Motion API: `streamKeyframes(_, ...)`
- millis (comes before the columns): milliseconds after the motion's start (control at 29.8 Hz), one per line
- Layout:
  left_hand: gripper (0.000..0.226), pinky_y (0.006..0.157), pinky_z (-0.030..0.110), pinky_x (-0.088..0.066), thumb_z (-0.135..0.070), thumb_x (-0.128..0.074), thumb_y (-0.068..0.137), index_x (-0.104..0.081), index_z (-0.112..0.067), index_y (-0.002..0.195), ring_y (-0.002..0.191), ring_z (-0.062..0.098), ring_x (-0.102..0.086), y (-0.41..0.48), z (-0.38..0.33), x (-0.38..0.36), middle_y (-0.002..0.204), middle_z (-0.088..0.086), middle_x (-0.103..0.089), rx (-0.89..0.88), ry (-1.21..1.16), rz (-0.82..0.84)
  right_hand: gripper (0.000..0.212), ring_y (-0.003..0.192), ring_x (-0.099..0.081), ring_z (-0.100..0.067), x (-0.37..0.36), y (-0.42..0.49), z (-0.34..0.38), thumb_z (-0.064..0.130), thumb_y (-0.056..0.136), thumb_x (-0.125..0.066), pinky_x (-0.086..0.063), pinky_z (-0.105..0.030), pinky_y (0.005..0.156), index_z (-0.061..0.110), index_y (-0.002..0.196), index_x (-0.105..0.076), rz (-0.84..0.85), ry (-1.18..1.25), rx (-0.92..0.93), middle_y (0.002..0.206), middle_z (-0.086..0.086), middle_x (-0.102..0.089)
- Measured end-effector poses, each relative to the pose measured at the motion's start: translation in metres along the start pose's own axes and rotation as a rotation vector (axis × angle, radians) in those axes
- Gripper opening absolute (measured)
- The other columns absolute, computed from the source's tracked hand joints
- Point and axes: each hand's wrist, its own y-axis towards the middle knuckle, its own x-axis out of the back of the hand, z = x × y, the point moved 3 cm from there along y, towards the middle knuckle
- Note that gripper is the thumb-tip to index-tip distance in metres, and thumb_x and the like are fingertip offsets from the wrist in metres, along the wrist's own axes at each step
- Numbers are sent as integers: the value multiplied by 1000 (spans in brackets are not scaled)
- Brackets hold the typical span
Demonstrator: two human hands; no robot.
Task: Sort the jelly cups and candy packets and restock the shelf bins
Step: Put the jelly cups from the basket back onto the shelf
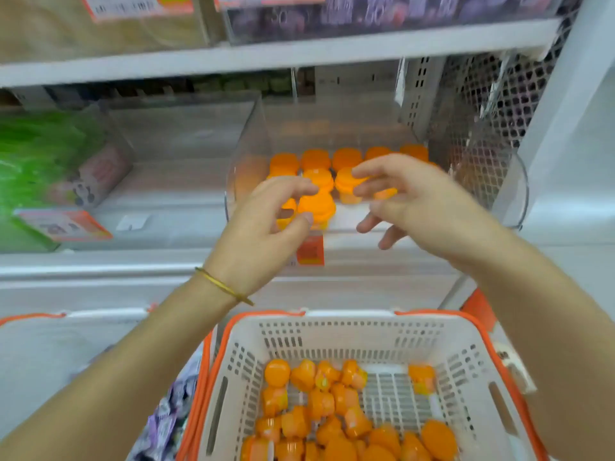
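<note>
2 hands up in clear bin (246,151) on shelf. L hand (263,227): fingers curled, thumb + forefinger tips clamped top & bottom on front jelly cup (317,207), orange. Another bit of orange cup shows inside the curl, behind the fingers; can't tell if gripped. R hand (419,201): forefinger + thumb pinch mid jelly cup (346,186) from its R side. Other 3 fingers hang apart, loose, below the pinch, touching nothing. The 2 cups sit just beside each other, btwn the two sets of fingertips. Cup row (316,159) stands upright just beyond the fingertips, toward bin's back. Orange price tag (310,251) just under L thumb, on shelf edge. Thin yellow band (223,287) on L wrist. Well below both wrists: white basket (332,337) w/ orange rim, cup pile (319,404) tumbled inside, all orange. Left of L forearm: purple candy packets (163,424) in a 2nd basket. Far left of L fingers: green packets (36,154) in another bin. Frame motion-blurred.
</note>
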Motion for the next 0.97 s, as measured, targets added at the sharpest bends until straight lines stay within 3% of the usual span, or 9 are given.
streamKeyframes(67, 25, 75, 15, -47, -13, -51, 82, -64, -17, 103, 97, 6, -57, -37, -3, -9, 104, -3, -62, -68, -33, 30, 33, 70, -69, -22, -8, -36, -10, -7, 93, -46, -53, -29, 46, 20, 109, -58, 99, 120, -49, 100, -4, -64)
streamKeyframes(134, 23, 68, 16, -44, -12, -50, 82, -66, -16, 98, 86, 6, -57, -65, 16, -32, 99, -3, -63, -34, 83, 201, 27, 67, -68, -20, -37, -54, -46, -2, 94, -48, -52, -26, 47, 17, 109, -59, 242, 90, -195, 97, -8, -66)
streamKeyframes(235, 26, 79, 22, -43, -15, -47, 86, -67, -16, 103, 92, 14, -59, -101, 72, -75, 106, 0, -63, 136, 237, 484, 27, 74, -65, -23, -95, -66, -130, -1, 93, -49, -55, -33, 58, 9, 116, -57, 423, -98, -425, 108, -21, -62)
streamKeyframes(302, 27, 88, 23, -37, -13, -48, 91, -63, -16, 113, 106, 19, -55, -126, 113, -95, 119, 3, -58, 303, 337, 662, 32, 94, -62, -29, -127, -69, -186, 0, 91, -51, -53, -39, 77, 7, 121, -57, 480, -229, -519, 118, -21, -58)
streamKeyframes(436, 39, 95, 28, -37, -18, -47, 96, -45, -19, 134, 118, 22, -49, -171, 169, -113, 137, 7, -40, 575, 424, 926, 46, 125, -43, -29, -173, -81, -273, 14, 86, -60, -37, -31, 93, 16, 131, -51, 516, -479, -491, 133, -9, -51)
streamKeyframes(537, 54, 96, 36, -41, -22, -51, 96, -29, -23, 144, 126, 28, -45, -194, 198, -136, 149, 9, -26, 706, 405, 948, 67, 132, -30, -36, -199, -84, -314, 22, 81, -64, -37, -44, 102, 29, 141, -34, 536, -719, -423, 142, -9, -34)
streamKeyframes(638, 65, 98, 43, -42, -27, -57, 92, -20, -27, 147, 127, 32, -44, -217, 216, -172, 150, 11, -26, 782, 333, 955, 86, 140, -15, -35, -221, -79, -332, 25, 82, -67, -28, -57, 106, 36, 148, -13, 712, -940, -204, 153, -6, -13)
streamKeyframes(839, 85, 103, 49, -37, -40, -58, 88, 0, -34, 149, 130, 35, -36, -254, 231, -223, 145, 12, -36, 816, 372, 989, 118, 137, -16, -33, -235, -71, -359, 47, 71, -76, -44, -52, 95, 39, 147, 15, 915, -1038, -190, 156, -2, 1)
streamKeyframes(974, 79, 107, 45, -28, -43, -59, 86, -11, -29, 147, 137, 32, -23, -260, 240, -233, 148, 5, -34, 798, 449, 1001, 123, 132, -23, -41, -241, -63, -370, 53, 67, -77, -50, -53, 88, 43, 145, 17, 963, -1056, -214, 154, -3, -6)
